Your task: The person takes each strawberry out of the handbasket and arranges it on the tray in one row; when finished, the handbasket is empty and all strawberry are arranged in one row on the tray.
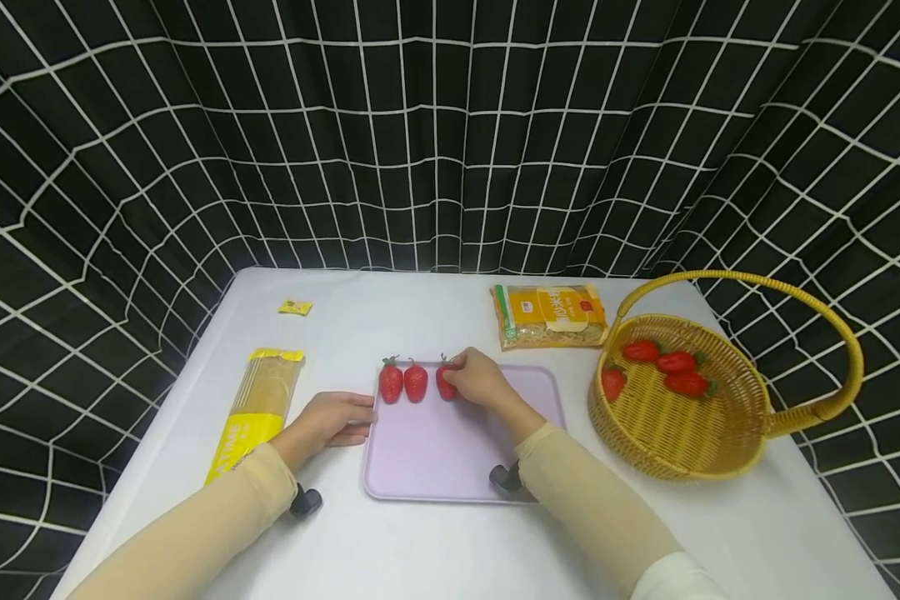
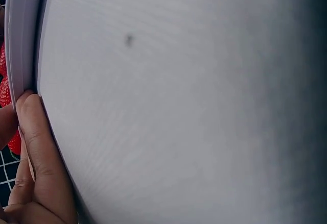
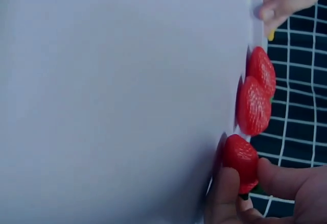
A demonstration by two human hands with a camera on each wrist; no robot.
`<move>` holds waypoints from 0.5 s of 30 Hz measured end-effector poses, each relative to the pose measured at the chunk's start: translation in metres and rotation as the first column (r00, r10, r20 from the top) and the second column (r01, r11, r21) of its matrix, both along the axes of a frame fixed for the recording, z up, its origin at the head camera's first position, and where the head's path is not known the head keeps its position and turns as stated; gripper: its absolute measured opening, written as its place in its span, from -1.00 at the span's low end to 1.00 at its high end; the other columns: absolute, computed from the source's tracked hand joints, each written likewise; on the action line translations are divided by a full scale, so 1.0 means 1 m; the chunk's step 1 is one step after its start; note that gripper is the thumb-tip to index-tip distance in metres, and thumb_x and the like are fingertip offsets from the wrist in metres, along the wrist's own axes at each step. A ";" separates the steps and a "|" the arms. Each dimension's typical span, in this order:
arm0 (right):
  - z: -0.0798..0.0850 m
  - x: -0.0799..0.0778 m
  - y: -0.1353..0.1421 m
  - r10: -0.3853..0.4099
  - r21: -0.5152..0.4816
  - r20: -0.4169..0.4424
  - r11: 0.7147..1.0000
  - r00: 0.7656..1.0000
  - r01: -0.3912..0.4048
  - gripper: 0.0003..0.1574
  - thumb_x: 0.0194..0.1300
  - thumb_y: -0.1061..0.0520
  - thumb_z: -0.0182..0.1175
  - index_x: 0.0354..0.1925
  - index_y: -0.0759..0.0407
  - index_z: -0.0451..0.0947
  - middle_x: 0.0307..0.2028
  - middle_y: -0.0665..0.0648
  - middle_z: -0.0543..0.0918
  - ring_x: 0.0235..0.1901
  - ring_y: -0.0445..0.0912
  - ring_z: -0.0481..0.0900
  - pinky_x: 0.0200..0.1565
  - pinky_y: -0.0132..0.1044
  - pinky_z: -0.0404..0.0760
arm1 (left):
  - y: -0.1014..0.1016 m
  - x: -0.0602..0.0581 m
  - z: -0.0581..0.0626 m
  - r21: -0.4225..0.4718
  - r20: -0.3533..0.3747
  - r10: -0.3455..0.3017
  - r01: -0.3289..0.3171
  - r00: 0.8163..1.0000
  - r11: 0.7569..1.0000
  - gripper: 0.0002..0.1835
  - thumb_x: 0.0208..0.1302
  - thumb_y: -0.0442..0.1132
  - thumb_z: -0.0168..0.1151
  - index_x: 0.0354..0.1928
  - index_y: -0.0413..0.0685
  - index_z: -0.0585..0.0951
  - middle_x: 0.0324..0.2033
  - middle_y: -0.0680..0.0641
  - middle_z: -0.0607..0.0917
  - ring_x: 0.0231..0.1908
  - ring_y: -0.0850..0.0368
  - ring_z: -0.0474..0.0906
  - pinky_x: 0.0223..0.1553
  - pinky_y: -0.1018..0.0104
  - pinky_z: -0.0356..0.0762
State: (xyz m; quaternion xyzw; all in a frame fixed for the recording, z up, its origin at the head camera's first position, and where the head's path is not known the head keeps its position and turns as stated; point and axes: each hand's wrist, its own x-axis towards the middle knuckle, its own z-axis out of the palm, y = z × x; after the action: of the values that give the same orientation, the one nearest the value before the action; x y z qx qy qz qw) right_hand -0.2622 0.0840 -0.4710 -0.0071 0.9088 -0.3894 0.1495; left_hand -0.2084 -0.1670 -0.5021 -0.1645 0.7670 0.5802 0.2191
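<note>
A pale purple tray (image 1: pixel 435 454) lies on the white table. My left hand (image 1: pixel 336 418) holds its left rim, with the thumb (image 3: pixel 268 14) on the rim in the right wrist view and the fingers (image 2: pixel 43 157) along the outer side in the left wrist view. Between thumb and fingers, my right hand (image 1: pixel 483 380) pinches a red strawberry (image 3: pixel 240 157) at the tray's far edge. Left of it, a strawberry with green leaves (image 1: pixel 391 383) and a second strawberry (image 1: pixel 416 384) sit side by side on the tray, stem ends pointing away from me.
Right of the tray stands a wicker basket (image 1: pixel 682 450) with a tall handle and several strawberries (image 1: pixel 678 362) inside. Behind is an orange food bag (image 1: pixel 551 317). A long yellow packet (image 1: pixel 251 421) and a small yellow wrapper (image 1: pixel 295 307) lie on the left. Black grid curtains surround the table.
</note>
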 end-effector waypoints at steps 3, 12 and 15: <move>0.001 0.000 -0.005 -0.009 0.034 -0.023 0.999 1.000 0.010 -0.63 0.31 0.12 0.25 0.00 0.32 0.50 -0.14 0.21 0.61 -0.17 0.02 0.57 -0.17 -0.19 0.66 | 0.001 0.000 0.000 0.008 -0.011 0.000 0.000 1.000 1.000 -0.53 0.22 -0.30 0.34 0.18 -0.24 0.56 -0.14 -0.16 0.71 -0.28 0.06 0.71 -0.25 0.24 0.72; 0.001 -0.002 -0.006 0.000 0.025 0.006 1.000 1.000 -0.001 -0.62 0.29 0.10 0.29 -0.01 0.28 0.52 -0.18 0.18 0.62 -0.23 -0.01 0.58 -0.25 -0.25 0.67 | 0.001 0.000 -0.001 -0.005 -0.003 -0.004 0.004 1.000 1.000 -0.53 0.22 -0.29 0.35 0.18 -0.22 0.57 -0.17 -0.15 0.72 -0.29 0.06 0.71 -0.26 0.25 0.72; 0.006 -0.001 0.004 -0.007 -0.010 0.025 1.000 1.000 0.007 -0.51 0.27 0.02 0.32 0.05 0.27 0.49 -0.23 0.16 0.63 -0.27 -0.03 0.59 -0.25 -0.25 0.66 | 0.000 0.000 -0.002 -0.010 0.003 0.001 -0.001 1.000 1.000 -0.52 0.22 -0.28 0.35 0.19 -0.21 0.57 -0.18 -0.15 0.72 -0.30 0.06 0.71 -0.26 0.25 0.72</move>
State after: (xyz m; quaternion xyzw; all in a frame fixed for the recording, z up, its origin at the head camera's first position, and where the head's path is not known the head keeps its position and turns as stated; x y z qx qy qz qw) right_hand -0.2636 0.0877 -0.4649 0.0002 0.9049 -0.3946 0.1596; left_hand -0.2085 -0.1666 -0.5036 -0.1667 0.7695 0.5763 0.2190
